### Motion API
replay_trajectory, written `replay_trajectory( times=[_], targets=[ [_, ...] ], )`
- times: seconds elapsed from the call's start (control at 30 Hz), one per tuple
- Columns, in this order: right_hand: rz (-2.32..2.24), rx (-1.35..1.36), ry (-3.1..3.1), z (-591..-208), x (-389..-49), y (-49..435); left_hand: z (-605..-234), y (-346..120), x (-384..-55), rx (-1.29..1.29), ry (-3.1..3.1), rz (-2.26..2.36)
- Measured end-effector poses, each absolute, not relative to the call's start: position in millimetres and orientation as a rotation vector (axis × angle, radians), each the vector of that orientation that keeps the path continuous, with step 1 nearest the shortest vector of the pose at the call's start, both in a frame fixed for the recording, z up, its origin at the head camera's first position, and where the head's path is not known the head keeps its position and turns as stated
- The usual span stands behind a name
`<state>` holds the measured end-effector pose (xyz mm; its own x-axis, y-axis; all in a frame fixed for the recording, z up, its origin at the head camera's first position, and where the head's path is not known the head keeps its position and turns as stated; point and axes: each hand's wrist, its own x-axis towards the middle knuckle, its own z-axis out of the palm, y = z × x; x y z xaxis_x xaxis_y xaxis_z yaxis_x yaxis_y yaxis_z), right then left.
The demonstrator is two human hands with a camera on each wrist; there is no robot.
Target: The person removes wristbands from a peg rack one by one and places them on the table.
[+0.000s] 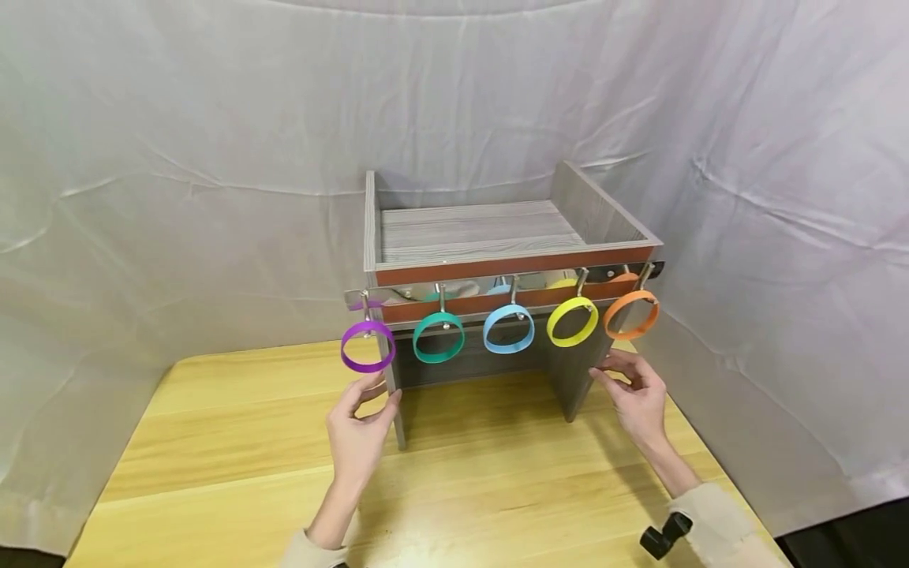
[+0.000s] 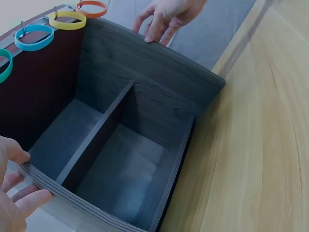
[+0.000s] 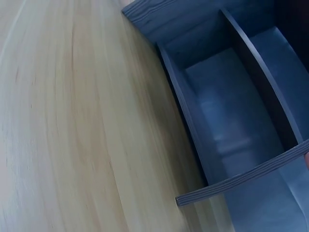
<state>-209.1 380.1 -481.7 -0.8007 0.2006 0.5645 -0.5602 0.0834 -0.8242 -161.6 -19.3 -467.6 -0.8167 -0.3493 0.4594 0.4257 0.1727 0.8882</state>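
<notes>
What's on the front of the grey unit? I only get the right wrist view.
Observer: A row of five rings, hung from metal hooks.
Operator: Order, left to right?
Observer: Purple ring, green ring, light blue ring, yellow ring, orange ring.
Operator: Left hand?
Observer: The left hand pinches the left side panel by its front edge.

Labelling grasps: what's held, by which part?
Gray wood-grain shelf unit: left hand grips the left side panel by its front edge, right hand the right side panel likewise.
</notes>
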Motion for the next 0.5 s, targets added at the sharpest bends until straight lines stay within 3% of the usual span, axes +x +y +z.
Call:
replay_trajectory(
  times=[0.5],
  targets=[
    [1.770,0.431,-1.831,-484.3,-213.0,386.9,-466.5,-12.0,-160.6,0.006,-1.850,-1.653]
  ],
)
